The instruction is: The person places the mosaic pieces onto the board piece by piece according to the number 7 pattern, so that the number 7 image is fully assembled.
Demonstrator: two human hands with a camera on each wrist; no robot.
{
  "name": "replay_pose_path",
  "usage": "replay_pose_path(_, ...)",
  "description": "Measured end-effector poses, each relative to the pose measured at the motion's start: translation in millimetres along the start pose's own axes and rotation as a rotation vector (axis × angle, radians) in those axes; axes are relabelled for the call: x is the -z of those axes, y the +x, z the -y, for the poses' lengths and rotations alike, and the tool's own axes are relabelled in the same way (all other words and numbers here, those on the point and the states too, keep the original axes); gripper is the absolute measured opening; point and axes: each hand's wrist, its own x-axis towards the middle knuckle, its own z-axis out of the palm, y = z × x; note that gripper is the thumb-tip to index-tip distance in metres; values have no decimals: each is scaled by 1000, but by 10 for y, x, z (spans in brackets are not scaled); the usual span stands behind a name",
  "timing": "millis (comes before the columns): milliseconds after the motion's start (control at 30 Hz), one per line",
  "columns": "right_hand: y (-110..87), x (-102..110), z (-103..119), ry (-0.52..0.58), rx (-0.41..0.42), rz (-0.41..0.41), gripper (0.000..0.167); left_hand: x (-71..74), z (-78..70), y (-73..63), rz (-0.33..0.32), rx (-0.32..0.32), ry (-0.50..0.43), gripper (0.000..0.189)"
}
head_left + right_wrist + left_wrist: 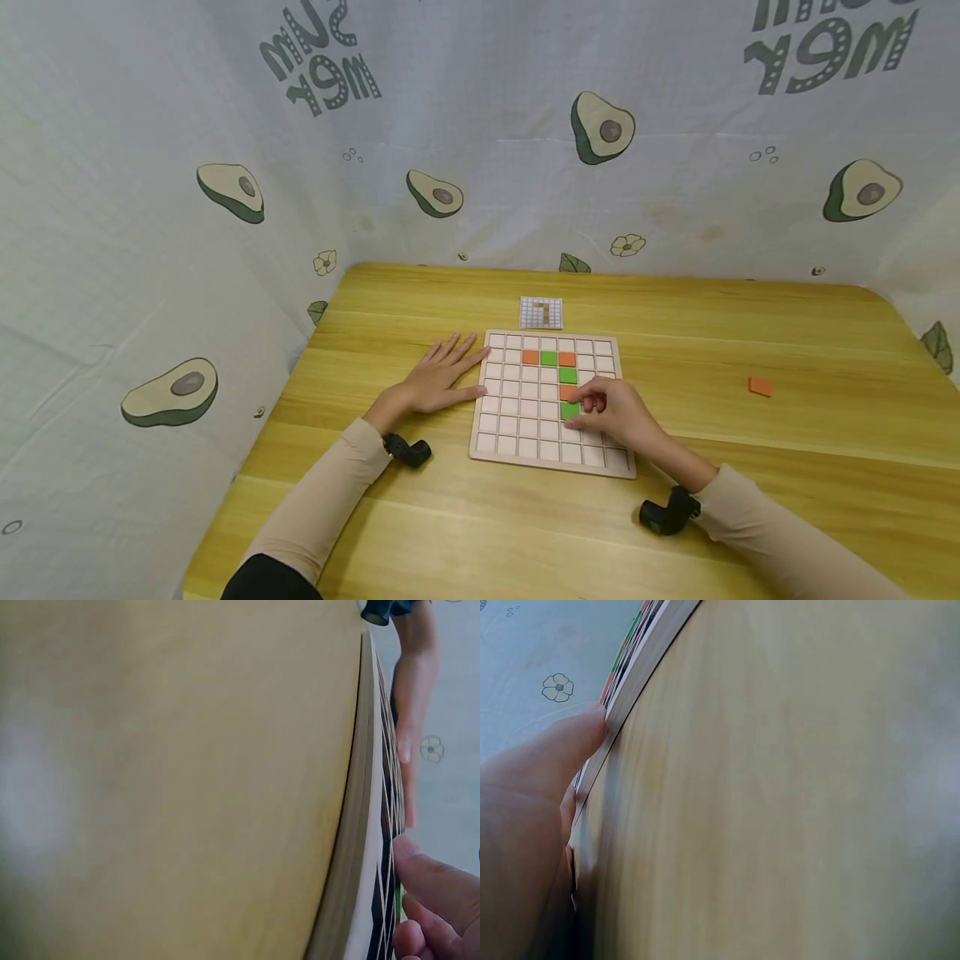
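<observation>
A pale wooden grid board [507, 440] lies flat on the table, with orange and green square tiles in some of its cells. My right hand [618, 410] is over the board's right half, thumb and index finger at opposite edges of the lowest green tile [570, 411], pinching it at its cell. Just above that tile sits an orange tile [567, 392], partly under the index finger. My left hand [435, 382] lies with fingers spread beside the board, thumb and fingertips touching its left edge. In the left wrist view the thumb [562, 750] meets the board's side.
A small printed card [541, 312] with a coloured grid pattern lies behind the board. One loose orange tile [760, 387] rests on the table [750, 467] to the right. A white curtain [487, 108] with avocado prints hangs behind the table and along its left side.
</observation>
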Motion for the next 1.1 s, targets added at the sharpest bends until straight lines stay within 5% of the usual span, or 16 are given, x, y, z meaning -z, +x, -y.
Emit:
replay_pose_path(233,-12,131,4,42,-43,8,26,-5,-5,-6,-3,-2,5,73)
replay_pose_path(567,-105,602,-94,51,-70,-66,31,-20,12,5,-1,5,13,73)
replay_pose_path(1100,-485,1435,-732,29,-138,-299,33,6,-4,-5,-3,4,-6,74)
